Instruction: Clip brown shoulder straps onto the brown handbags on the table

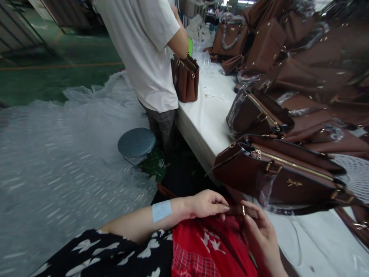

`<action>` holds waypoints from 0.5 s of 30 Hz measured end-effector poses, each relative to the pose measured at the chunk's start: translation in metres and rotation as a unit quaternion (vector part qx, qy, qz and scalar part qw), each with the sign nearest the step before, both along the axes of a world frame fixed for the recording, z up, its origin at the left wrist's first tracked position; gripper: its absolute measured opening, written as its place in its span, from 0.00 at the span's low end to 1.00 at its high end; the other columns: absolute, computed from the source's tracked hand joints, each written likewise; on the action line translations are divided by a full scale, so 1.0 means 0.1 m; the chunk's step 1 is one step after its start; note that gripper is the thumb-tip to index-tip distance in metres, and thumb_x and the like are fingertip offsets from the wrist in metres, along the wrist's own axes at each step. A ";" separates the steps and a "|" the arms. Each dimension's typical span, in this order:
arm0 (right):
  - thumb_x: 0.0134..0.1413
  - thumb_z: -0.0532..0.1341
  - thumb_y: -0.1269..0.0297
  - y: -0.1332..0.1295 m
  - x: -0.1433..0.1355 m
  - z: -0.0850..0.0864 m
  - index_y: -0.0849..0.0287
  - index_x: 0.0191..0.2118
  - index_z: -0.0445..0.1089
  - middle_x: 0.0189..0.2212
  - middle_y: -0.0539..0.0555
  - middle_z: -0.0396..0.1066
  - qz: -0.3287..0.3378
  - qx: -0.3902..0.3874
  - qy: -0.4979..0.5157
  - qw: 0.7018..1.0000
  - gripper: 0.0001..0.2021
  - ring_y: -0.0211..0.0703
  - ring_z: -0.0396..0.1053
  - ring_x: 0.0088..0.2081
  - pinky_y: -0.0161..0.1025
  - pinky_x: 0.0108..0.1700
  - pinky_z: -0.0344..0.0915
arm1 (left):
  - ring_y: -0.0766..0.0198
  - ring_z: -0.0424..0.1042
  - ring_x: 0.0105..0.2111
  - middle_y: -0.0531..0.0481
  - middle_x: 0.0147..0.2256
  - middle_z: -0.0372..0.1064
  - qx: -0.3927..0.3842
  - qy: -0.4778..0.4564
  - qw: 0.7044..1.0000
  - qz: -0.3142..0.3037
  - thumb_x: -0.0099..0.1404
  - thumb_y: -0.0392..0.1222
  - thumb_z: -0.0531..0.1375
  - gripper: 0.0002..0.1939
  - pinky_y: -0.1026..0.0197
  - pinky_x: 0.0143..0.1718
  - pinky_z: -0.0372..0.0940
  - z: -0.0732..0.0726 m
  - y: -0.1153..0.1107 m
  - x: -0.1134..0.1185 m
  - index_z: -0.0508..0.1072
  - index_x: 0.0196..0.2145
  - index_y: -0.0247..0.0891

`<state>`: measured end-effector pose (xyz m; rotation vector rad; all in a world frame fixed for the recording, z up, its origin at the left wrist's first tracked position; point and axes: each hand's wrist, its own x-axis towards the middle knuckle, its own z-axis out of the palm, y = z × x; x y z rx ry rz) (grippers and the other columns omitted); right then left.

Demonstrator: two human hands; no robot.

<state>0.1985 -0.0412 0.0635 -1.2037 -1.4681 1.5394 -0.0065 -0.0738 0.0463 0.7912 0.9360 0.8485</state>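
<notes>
A narrow brown strap [235, 210] is stretched between my two hands, just above a red apron [207, 246] on my lap. My left hand [206, 204] pinches one end of it between thumb and fingers. On the other side, my right hand [261, 231] grips the strap beside a small gold-coloured metal piece [243, 210], probably a buckle or loop. Beyond my right hand a brown handbag [288, 192] lies on the white table [207, 123], with a gold zip, a gold bow and plastic wrap around a handle fitting.
Many brown handbags [305, 77] are piled along the table's right side. A person in a white shirt [147, 50] stands ahead at the table edge, next to an upright brown handbag [187, 79]. A round stool [137, 142] and heaped clear plastic wrapping [72, 161] are at left.
</notes>
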 end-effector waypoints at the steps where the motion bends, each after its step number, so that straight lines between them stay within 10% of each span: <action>1: 0.52 0.67 0.54 0.00 -0.01 0.02 0.53 0.47 0.73 0.41 0.56 0.77 0.006 0.013 -0.007 1.000 0.17 0.48 0.75 0.41 0.38 0.42 0.71 | 0.76 0.56 0.19 0.56 0.24 0.69 -0.001 -0.009 1.000 0.003 0.61 0.52 0.64 0.17 0.68 0.24 0.51 0.01 0.00 0.00 0.75 0.36 0.33; 15: 0.52 0.68 0.60 0.11 -0.02 0.05 0.52 0.45 0.76 0.38 0.54 0.76 0.084 0.197 -0.099 0.972 0.13 0.46 0.74 0.39 0.37 0.40 0.72 | 0.69 0.65 0.24 0.54 0.22 0.69 0.023 0.063 0.997 0.039 0.50 0.57 0.68 0.22 0.64 0.30 0.58 0.12 0.03 -0.04 0.74 0.29 0.33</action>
